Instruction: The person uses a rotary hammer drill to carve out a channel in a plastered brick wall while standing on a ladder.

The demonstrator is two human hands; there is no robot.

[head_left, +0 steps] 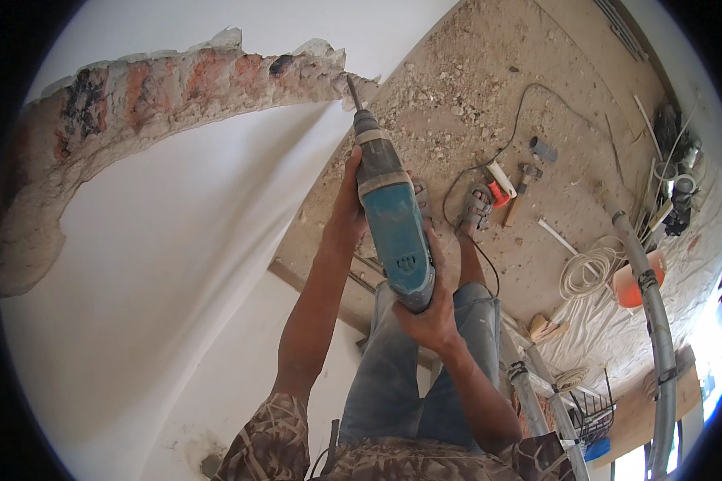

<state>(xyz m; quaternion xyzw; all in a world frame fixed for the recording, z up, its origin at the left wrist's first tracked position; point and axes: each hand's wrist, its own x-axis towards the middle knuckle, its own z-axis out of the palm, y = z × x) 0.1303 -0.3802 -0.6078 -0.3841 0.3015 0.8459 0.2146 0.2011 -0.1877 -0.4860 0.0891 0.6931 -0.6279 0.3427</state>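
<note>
A teal and grey rotary hammer drill [397, 216] points up and away from me with a chisel bit [353, 92] in its front. The bit's tip is at the right end of a rough broken groove [160, 88] in the white wall, where red brick and grey mortar show. My left hand [351, 196] grips the drill's front part from the left side. Near its rear end, my right hand [431, 309] is wrapped round the body; the drill hides part of its fingers.
Rubble and dust [449, 88] cover the floor below. A black cable [505, 140] curls past my sandalled foot [477, 204]. Close by lie a hammer [521, 192] and a grey pipe piece [543, 149]. On the right are a coiled cable [590, 272], an orange-and-white bucket [640, 279] and a metal ladder [658, 321].
</note>
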